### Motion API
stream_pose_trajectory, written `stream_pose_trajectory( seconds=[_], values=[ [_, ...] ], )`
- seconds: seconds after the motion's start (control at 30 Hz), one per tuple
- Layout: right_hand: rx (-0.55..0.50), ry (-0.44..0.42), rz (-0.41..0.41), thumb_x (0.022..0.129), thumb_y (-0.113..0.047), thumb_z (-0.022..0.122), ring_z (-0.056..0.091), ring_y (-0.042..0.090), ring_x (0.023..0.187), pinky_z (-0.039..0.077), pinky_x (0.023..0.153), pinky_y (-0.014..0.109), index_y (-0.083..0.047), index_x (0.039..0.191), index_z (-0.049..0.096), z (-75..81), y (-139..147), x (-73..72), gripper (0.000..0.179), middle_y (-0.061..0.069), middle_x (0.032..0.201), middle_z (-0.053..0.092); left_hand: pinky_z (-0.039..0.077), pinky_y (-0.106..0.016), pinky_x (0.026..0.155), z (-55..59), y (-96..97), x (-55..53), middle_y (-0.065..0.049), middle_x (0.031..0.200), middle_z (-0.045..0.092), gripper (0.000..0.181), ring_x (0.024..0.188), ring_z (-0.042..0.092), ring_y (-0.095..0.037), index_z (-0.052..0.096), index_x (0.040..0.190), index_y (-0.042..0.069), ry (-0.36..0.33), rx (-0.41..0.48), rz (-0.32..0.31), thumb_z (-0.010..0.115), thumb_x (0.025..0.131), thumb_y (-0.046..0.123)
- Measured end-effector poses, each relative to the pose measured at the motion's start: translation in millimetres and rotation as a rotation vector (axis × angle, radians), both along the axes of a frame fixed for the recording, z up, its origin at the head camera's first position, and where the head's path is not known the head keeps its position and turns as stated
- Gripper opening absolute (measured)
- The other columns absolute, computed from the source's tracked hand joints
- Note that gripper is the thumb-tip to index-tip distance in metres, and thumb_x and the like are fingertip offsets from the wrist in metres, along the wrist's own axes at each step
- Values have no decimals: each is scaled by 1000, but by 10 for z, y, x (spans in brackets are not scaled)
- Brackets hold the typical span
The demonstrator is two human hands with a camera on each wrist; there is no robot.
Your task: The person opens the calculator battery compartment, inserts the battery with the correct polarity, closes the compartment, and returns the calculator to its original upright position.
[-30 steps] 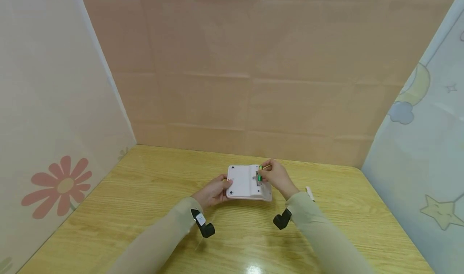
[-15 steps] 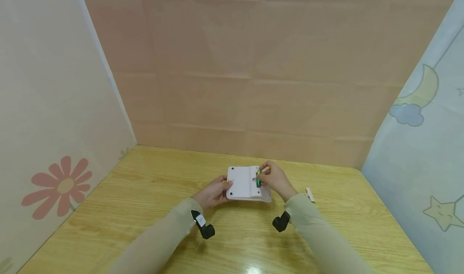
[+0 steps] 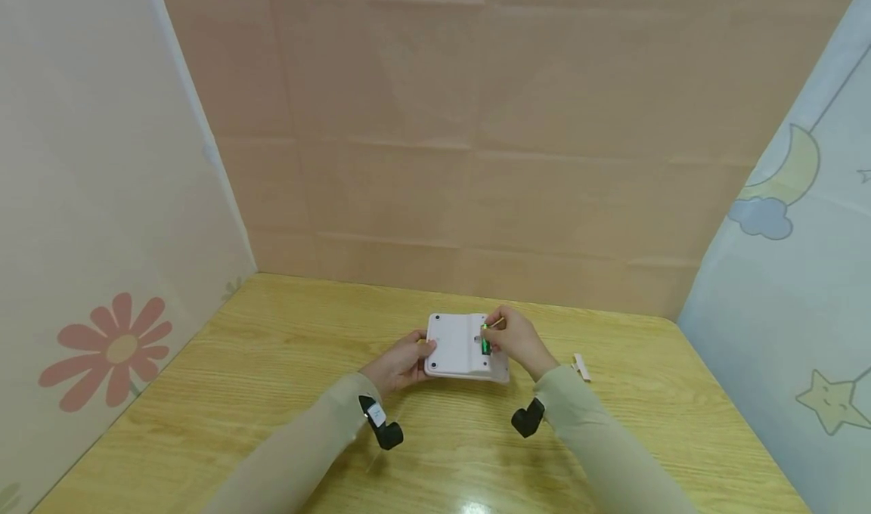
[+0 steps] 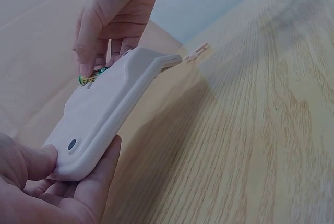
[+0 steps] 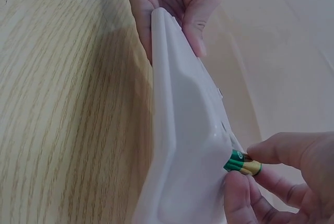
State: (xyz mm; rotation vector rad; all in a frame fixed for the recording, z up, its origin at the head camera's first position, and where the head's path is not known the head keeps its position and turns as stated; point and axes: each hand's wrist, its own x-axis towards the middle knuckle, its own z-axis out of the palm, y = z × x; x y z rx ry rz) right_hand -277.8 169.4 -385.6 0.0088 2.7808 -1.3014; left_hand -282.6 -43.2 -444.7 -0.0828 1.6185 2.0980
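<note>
A white desk calculator (image 3: 452, 344) is held above the table with its back facing up, dark round feet at its corners. My left hand (image 3: 401, 359) grips its left end, thumb on the back and fingers underneath. At the open battery slot near the right end, my right hand (image 3: 515, 338) pinches a green and gold battery (image 3: 486, 340) between thumb and fingers. In the right wrist view the battery (image 5: 242, 163) sits partly in the slot, its gold end sticking out. The left wrist view shows the right hand (image 4: 112, 20) coming down over the battery (image 4: 93, 76).
A small pale battery cover (image 3: 581, 367) lies on the wooden table (image 3: 306, 317) to the right of the right hand. A brown paper backdrop (image 3: 435, 136) rises behind the table, with printed panels at the left and right sides.
The right hand has lowered the battery, which now lies flatter against the slot. The calculator has dipped slightly; the left hand keeps its grip. More of the cover shows beside the right sleeve.
</note>
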Motion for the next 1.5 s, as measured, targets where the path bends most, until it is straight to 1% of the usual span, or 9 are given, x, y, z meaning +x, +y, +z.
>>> stream_pose_trajectory(
  seconds=[0.2,0.4,0.63,0.77,0.93,1.13,1.37,1.5],
  values=[
    [8,0,-11,92,-14,63,59,16,67,51,62,27,-5,102,56,-2,-4,11,16,10,91,64,56,-34,75,-19,4,-2,-16,119,62,37,92,66,-19,36,142,9,9,-8,-10,40,105,14],
    [-15,-2,-3,93,-13,62,58,16,68,50,62,28,-5,105,55,-8,6,16,16,10,90,63,56,-34,77,-15,6,0,-16,121,62,37,93,66,-20,37,142,10,2,-10,-7,40,105,15],
    [-36,13,7,92,-12,63,57,15,64,48,59,26,-6,102,54,-22,17,10,15,9,84,63,56,-32,72,-6,14,9,-16,118,61,36,92,65,-19,36,141,8,13,-5,-6,38,105,13],
    [-50,17,8,92,-12,64,56,14,61,48,58,26,-6,101,54,-28,20,4,15,8,80,62,55,-32,72,-2,15,9,-16,118,60,36,92,64,-19,36,141,9,10,-3,-7,37,105,12],
    [-59,16,0,92,-13,63,56,15,64,50,59,26,-5,100,54,-42,23,4,14,8,81,61,55,-31,74,-4,6,15,-16,119,59,37,93,63,-19,36,142,9,11,-7,-10,38,105,13],
    [-69,5,-15,94,-13,62,55,15,66,50,60,25,-4,95,56,-57,24,3,11,7,82,59,55,-30,70,-24,6,15,-14,113,60,35,89,64,-19,36,140,8,26,-23,-16,39,105,12],
    [-104,-18,-29,94,-13,62,56,14,66,51,61,26,-3,92,58,-73,20,-8,11,7,80,61,55,-29,68,-35,4,3,-11,109,62,34,86,64,-16,38,139,9,14,-38,1,39,105,12],
    [-126,-17,-34,93,-14,63,56,15,67,52,63,27,-3,92,60,-74,23,-15,12,7,82,62,55,-30,69,-52,-1,-10,-13,113,62,35,88,64,-17,38,140,9,17,-29,7,38,105,12]
  ],
)
